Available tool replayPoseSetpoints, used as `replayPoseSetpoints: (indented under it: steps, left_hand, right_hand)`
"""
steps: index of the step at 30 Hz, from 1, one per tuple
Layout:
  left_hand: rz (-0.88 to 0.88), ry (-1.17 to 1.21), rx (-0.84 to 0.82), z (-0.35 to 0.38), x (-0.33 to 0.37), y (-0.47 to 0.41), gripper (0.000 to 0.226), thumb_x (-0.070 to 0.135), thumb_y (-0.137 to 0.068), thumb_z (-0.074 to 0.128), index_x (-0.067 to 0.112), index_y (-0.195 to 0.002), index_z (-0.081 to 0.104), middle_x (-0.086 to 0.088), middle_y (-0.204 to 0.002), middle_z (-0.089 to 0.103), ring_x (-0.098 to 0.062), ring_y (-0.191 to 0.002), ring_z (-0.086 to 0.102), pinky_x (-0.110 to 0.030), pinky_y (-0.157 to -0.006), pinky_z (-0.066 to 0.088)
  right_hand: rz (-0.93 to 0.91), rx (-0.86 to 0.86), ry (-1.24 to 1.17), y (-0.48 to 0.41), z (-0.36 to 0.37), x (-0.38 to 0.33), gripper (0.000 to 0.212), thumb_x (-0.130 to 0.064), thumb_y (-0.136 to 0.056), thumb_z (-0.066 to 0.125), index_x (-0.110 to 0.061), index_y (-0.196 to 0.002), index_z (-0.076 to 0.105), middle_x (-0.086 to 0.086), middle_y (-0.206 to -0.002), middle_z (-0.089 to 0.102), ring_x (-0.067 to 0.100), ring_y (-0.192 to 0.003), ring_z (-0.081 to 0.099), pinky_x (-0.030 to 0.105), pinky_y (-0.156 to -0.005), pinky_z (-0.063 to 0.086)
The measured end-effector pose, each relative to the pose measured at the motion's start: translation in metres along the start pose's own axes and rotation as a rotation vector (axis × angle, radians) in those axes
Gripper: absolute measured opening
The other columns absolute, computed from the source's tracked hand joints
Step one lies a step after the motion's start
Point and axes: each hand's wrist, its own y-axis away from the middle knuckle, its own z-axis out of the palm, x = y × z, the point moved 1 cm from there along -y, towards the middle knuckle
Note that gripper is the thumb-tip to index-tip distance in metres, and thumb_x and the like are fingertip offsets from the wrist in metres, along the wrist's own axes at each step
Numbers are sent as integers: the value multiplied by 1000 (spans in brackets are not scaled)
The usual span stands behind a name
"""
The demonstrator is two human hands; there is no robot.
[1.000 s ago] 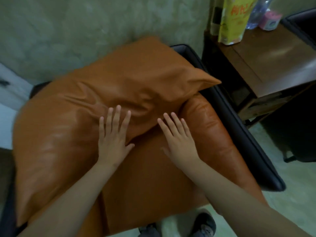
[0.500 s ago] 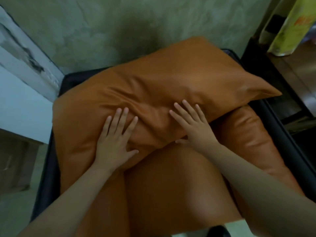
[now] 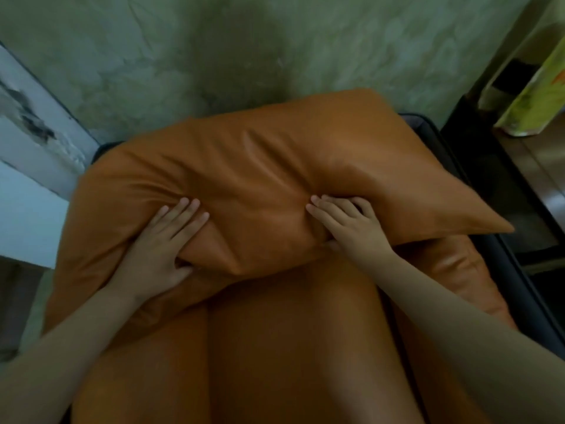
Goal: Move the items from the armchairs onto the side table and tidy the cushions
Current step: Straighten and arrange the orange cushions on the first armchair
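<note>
left hand (image 3: 162, 243) and right hand (image 3: 351, 228), set apart, each grip the lower edge of the orange cushion (image 3: 260, 166), fingers spread on top, thumbs tucked beneath

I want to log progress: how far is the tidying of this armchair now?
Looks done: no loose items on the visible seat cushion; a yellow packet stands on the side table. In hand: left hand and right hand grip the back cushion at its lower edge. Left: settling it straight; other armchairs unseen.
</note>
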Motion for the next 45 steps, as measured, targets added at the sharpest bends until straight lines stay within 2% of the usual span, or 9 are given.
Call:
replayPoseSetpoints:
  steps: [6,11,17,25,30,36,39,41,45]
  left_hand:
    - [0,18,36,-21,15,17,70,25,-75,46,12,-144,39,-4,-152,34,-20,-142,28,-38,-118,18]
    - [-31,36,107,-73,25,30,55,16,-78,49,5,-132,54,-9,-135,55,-22,-123,53,-24,-113,24]
    - [-156,-28,181,-169,15,3,47,30,-79,43,9,-111,69,-13,-107,71,-31,-88,71,-36,-70,57]
    - [-160,-156,410,-280,9,-50,39,42,-78,43,27,-97,74,-2,-79,73,-27,-64,68,-27,-50,42]
    - [-257,29,304,-288,-8,-75,13,36,-82,59,34,-90,69,8,-80,71,-22,-75,67,-31,-59,48]
    - [-320,146,50,-211,-5,-88,13,26,-84,67,35,-94,67,12,-94,70,-15,-92,65,-28,-68,47]
    - [-401,267,-207,-138,1,-63,54,40,-78,72,32,-128,53,2,-132,58,-18,-120,54,-30,-97,44]
    - [-449,301,-394,-99,9,-38,98,54,-71,74,22,-149,24,0,-155,26,-17,-143,24,-35,-116,20]
    - [-463,281,-342,-74,8,-24,115,61,-70,71,25,-152,0,5,-160,2,-10,-147,-2,-37,-119,0]
  right_hand:
    - [-105,89,-168,-8,-9,15,58,0,-52,85,-11,-106,69,4,-105,69,24,-94,56,39,-86,40]
    - [-97,121,-349,-25,-58,24,25,4,-64,70,-11,-84,73,3,-77,68,26,-66,63,30,-49,51]
    - [-42,196,-359,-80,-142,50,19,-18,-77,51,-12,-78,68,2,-70,62,26,-67,60,31,-46,49]
    - [80,367,-360,-125,-232,91,13,-21,-76,70,-11,-72,63,3,-65,57,25,-66,57,35,-48,48]
    - [52,345,-339,-127,-247,98,14,-28,-75,68,-15,-80,69,2,-72,64,25,-70,64,32,-53,52]
    - [163,-12,-413,-102,-182,98,14,-32,-88,63,-20,-91,69,1,-89,69,24,-87,63,37,-67,51]
    - [258,-234,-393,-82,-128,74,22,-34,-92,57,-18,-102,68,3,-106,68,23,-101,60,36,-79,50]
    - [256,-344,-373,-74,-103,51,26,-35,-95,50,-19,-111,65,1,-113,65,19,-107,56,33,-84,47]
    - [253,-293,-360,-79,-91,49,26,-34,-95,53,-18,-109,66,3,-109,66,21,-105,57,33,-78,47]
